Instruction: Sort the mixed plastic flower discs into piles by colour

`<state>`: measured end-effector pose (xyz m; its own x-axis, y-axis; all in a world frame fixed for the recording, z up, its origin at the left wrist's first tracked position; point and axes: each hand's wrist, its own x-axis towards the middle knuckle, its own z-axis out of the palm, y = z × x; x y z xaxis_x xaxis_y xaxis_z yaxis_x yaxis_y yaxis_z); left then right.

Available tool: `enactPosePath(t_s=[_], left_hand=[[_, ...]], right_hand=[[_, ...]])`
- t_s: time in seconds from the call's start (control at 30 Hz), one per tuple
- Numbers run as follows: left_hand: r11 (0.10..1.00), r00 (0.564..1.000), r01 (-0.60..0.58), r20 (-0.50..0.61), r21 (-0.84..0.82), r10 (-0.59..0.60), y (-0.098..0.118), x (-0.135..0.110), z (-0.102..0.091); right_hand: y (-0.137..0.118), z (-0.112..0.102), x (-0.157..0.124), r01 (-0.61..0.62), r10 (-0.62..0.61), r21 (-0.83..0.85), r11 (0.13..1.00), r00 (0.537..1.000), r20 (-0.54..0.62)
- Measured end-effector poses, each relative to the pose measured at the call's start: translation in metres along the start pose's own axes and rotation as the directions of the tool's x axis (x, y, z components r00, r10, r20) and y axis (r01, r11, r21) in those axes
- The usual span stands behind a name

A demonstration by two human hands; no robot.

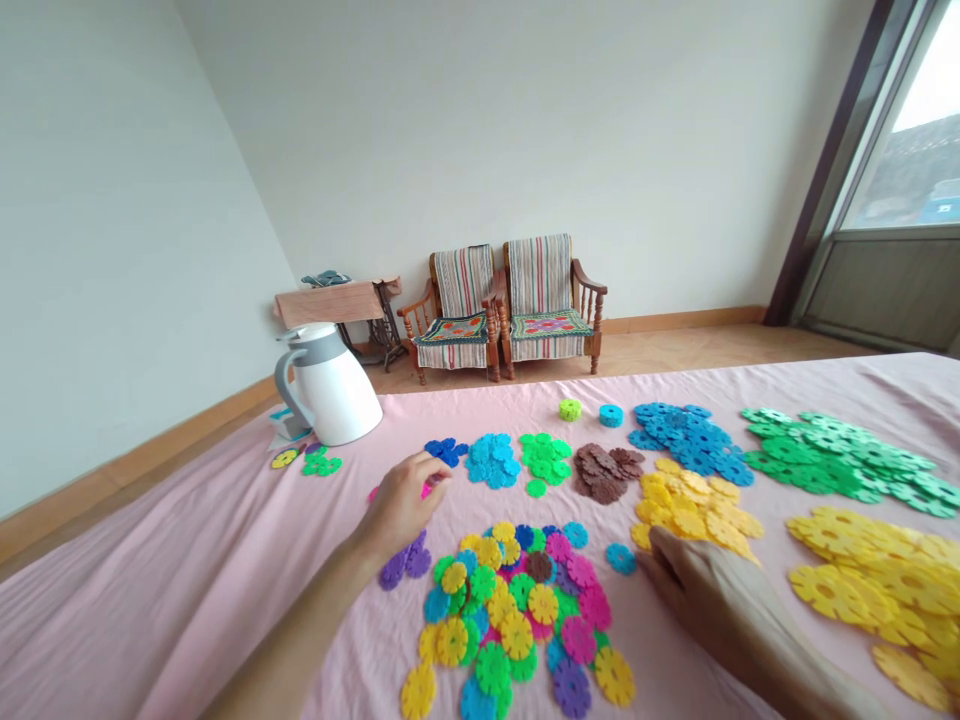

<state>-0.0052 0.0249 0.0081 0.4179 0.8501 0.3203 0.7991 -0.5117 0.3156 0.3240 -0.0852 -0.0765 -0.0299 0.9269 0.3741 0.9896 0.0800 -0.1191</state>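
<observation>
My left hand [405, 498] hangs over a small group of pink flower-shaped discs [426, 491], mostly hiding them. Its fingers are curled together; whether they hold a disc is hidden. My right hand [694, 580] reaches in at the near edge of a pile of yellow discs [690, 505]. The fingers are closed, with a yellow disc [640, 535] at their tips, and what they hold cannot be made out. A single blue disc [621, 558] lies just left of it. Between my hands spreads a mixed heap of coloured discs [517, 620]. Purple discs [406, 562] lie below my left wrist.
Along the back are dark blue discs [446, 451], light blue discs [492, 461], green discs [545, 458] and brown discs [602, 472]. Larger blue [690, 440], green [847, 455] and yellow piles [885, 570] lie right. A white jug [337, 395] stands back left on the pink cloth [187, 620].
</observation>
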Motion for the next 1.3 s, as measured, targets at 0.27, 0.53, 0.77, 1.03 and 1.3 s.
enactPosePath(t_s=[0.27, 0.53, 0.77, 1.03, 1.3], left_hand=[[0.908, 0.866, -0.406, 0.274, -0.106, 0.419, 0.083, -0.007, 0.034], [0.926, 0.881, -0.376, 0.295, -0.037, 0.37, 0.097, 0.0, 0.055], [0.942, 0.908, -0.296, 0.262, -0.155, 0.328, 0.098, 0.002, 0.057], [0.949, 0.964, -0.122, 0.194, -0.29, 0.183, 0.091, 0.001, 0.032], [0.96, 0.986, 0.156, -0.025, -0.23, -0.166, -0.025, 0.001, -0.016]], right_hand=[[-0.007, -0.011, 0.002, -0.063, 0.062, -0.001, 0.998, 0.989, 0.136], [-0.006, -0.012, 0.0, -0.031, 0.028, 0.031, 0.999, 0.993, 0.112], [-0.008, -0.011, 0.001, -0.037, 0.035, 0.029, 0.999, 0.996, 0.082], [-0.003, -0.005, 0.0, -0.008, 0.007, 0.037, 0.999, 1.0, 0.024], [-0.005, -0.007, 0.0, -0.008, 0.008, 0.046, 0.999, 1.0, -0.006]])
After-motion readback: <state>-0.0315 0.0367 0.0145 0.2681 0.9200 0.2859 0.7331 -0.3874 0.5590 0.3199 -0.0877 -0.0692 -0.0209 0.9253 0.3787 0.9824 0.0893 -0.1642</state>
